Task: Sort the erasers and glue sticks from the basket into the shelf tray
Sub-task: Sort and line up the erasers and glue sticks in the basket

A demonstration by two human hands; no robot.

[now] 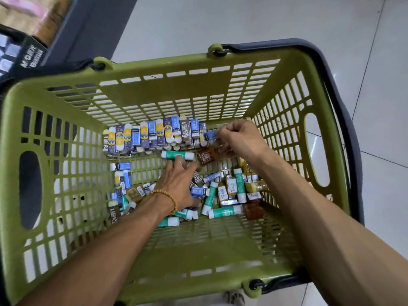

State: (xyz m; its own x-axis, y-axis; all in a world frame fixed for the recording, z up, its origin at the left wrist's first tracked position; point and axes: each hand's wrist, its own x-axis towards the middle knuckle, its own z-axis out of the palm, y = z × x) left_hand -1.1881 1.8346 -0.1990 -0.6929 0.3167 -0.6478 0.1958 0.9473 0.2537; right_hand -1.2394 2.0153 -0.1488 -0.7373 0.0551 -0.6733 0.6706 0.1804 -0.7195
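Green plastic basket (154,69) with slotted walls fills the view, standing on a pale tiled floor (242,18), its dark handle (331,69) folded down along the right rim. Both bare arms reach down into it. The left hand (176,184), with a wooden bead bracelet (164,196) at the wrist, lies palm down on the loose pile on the basket floor, fingers spread and slightly curled over small packets; whether it has hold of anything I cannot tell. Just beyond its fingertips lies a green and white glue stick (177,155) on its side. The right hand (239,138) is raised near the far right corner, thumb and fingers pinched closed on a small blue-wrapped eraser (210,135). Against the far wall a row of erasers (154,134) in blue, yellow and white sleeves stands upright, packed side by side. More glue sticks (225,212), erasers and brown packets (254,212) lie jumbled on the floor between and beneath the arms. At upper left a dark shelf edge (28,56) shows, blurred.
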